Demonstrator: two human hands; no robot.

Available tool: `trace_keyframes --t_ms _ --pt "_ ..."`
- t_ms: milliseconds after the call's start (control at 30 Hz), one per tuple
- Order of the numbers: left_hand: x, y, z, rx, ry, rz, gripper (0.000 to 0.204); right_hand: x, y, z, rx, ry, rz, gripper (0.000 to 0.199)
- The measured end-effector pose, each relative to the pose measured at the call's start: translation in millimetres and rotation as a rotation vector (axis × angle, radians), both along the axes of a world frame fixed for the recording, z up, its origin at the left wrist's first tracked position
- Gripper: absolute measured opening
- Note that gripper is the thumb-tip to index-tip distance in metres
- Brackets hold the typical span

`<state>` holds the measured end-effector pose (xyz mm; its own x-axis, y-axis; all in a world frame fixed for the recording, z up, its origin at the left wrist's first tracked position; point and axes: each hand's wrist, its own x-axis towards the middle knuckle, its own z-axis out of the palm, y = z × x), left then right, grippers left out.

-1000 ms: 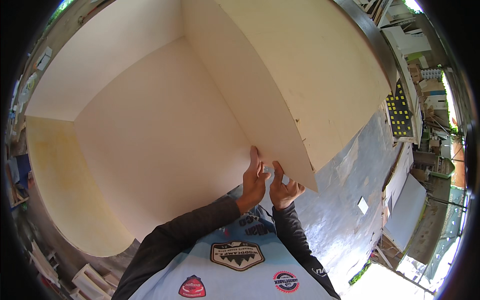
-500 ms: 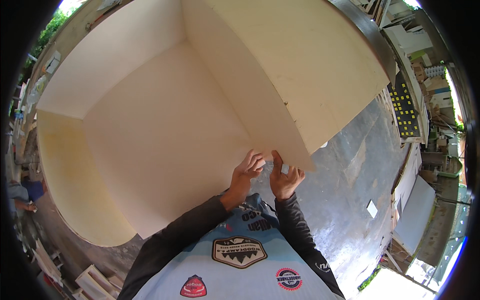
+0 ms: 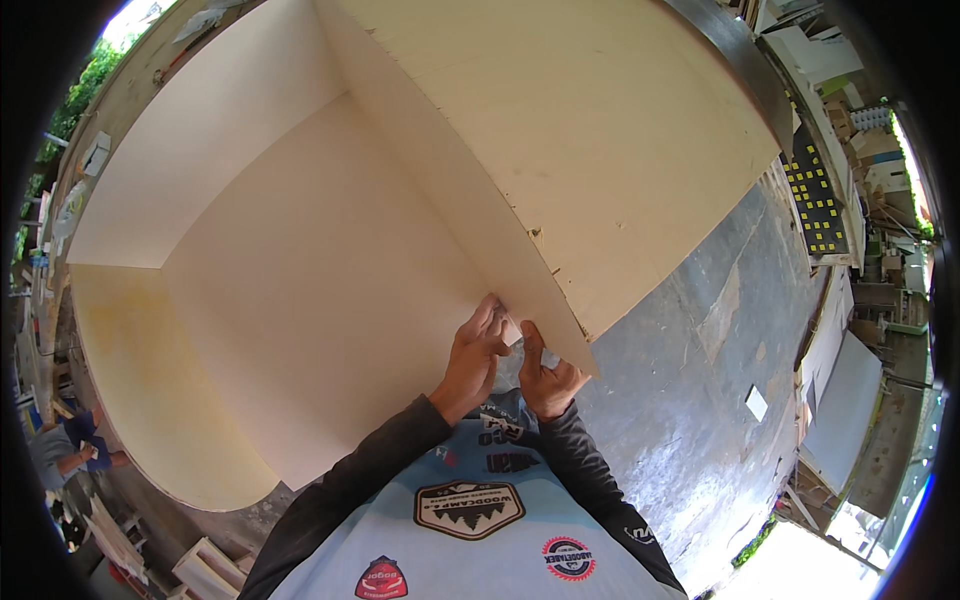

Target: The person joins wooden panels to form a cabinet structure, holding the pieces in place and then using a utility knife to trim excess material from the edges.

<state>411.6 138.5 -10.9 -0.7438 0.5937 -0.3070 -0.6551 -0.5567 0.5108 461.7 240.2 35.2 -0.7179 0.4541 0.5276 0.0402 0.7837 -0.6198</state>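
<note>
Both hands meet at the near corner of the big plywood box (image 3: 330, 270). The left hand (image 3: 475, 352) and right hand (image 3: 548, 375) pinch a small pale piece (image 3: 512, 332) against its edge to steady it.

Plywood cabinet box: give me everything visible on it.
The plywood cabinet box is large, pale and unfinished, its open side facing the camera. Flat panels meet at right angles around a deep interior. The right side panel's front edge shows a few small dark marks. It stands on a grey concrete floor. The left hand and right hand meet at that edge's near corner, pinching something small and pale there.
</note>
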Motion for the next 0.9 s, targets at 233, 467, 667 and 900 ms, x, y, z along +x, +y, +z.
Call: trace_keyframes --t_ms 233,467,667,900 --pt "-22.2 -11.5 -14.7 -0.144 0.158 -0.249 0.073 -4.9 1.4 5.4 -0.024 0.057 0.017 0.019" --pt "-69.8 51.7 -22.4 -0.723 0.558 0.381 0.078 -13.0 7.5 0.6 0.090 0.104 0.013 0.020" --pt "-112.5 69.9 29.6 -0.717 0.669 0.635 0.074 -7.4 12.3 -8.3 0.163 0.089 -0.010 0.017" --pt "-243.1 24.7 87.9 -0.719 0.896 0.765 0.066 -4.8 11.4 -2.1 0.127 0.078 0.011 0.020"
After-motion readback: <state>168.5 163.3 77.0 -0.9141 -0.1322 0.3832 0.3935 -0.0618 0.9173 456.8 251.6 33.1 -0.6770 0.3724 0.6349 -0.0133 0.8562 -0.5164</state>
